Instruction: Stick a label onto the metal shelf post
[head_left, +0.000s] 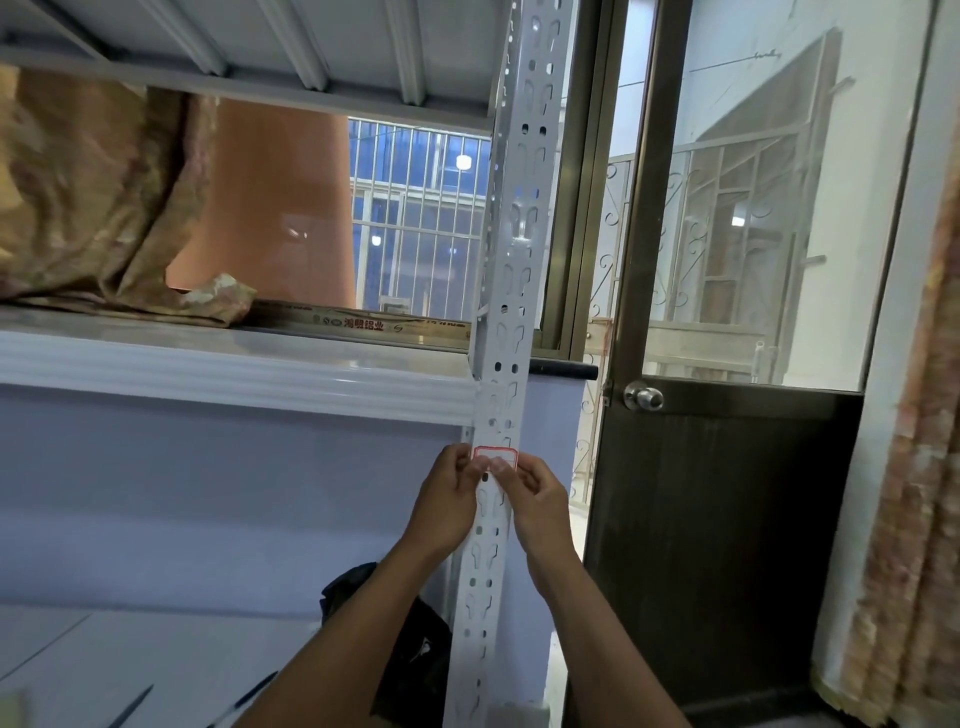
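A white perforated metal shelf post (511, 291) runs upright through the middle of the view. A small white label with a red border (496, 455) lies flat against the post just below the shelf edge. My left hand (449, 499) pinches the label's left side and my right hand (537, 499) pinches its right side, thumbs pressing on its lower half. Both forearms reach up from the bottom of the frame.
A white shelf board (234, 364) carries a crumpled brownish cloth (98, 208) and a long printed box (363, 325). A dark bag (410, 649) sits on the lower shelf. To the right stands a dark door (727, 519) with a round knob (644, 397), and a curtain (914, 519) hangs beyond.
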